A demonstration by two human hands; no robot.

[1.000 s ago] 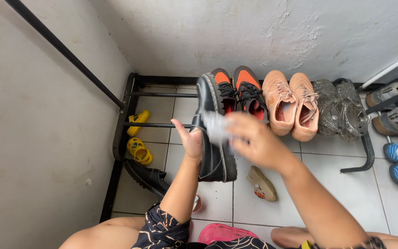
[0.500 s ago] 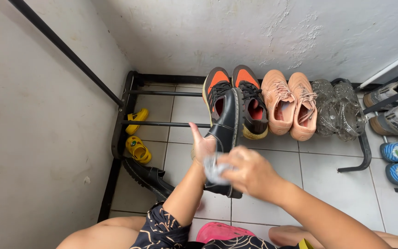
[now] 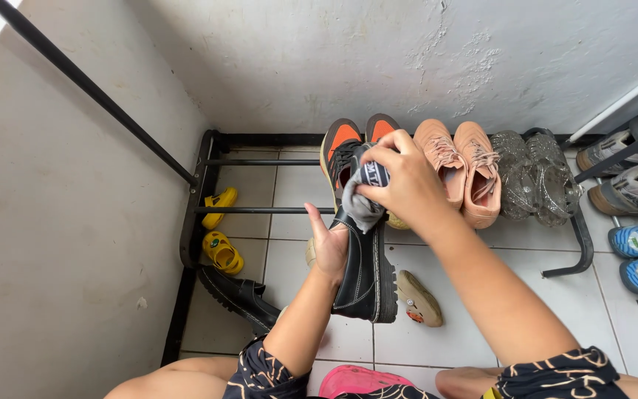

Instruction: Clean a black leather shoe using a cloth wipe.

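The right hand (image 3: 407, 185) pinches a grey cloth (image 3: 363, 201) against the toe end of a black shoe (image 3: 362, 262); the left hand (image 3: 330, 247) has its fingers tucked inside the shoe, thumb out, holding it above the tiled floor (image 3: 511, 295). Wiping looks underway — its mate (image 3: 239, 295) lies untouched on the floor; behind, the black rack (image 3: 208, 199) holds orange-black sneakers (image 3: 345, 144), peach shoes (image 3: 467, 170) and clear sandals (image 3: 540, 174).

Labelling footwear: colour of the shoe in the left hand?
Black shoe with pale stitching; head view.
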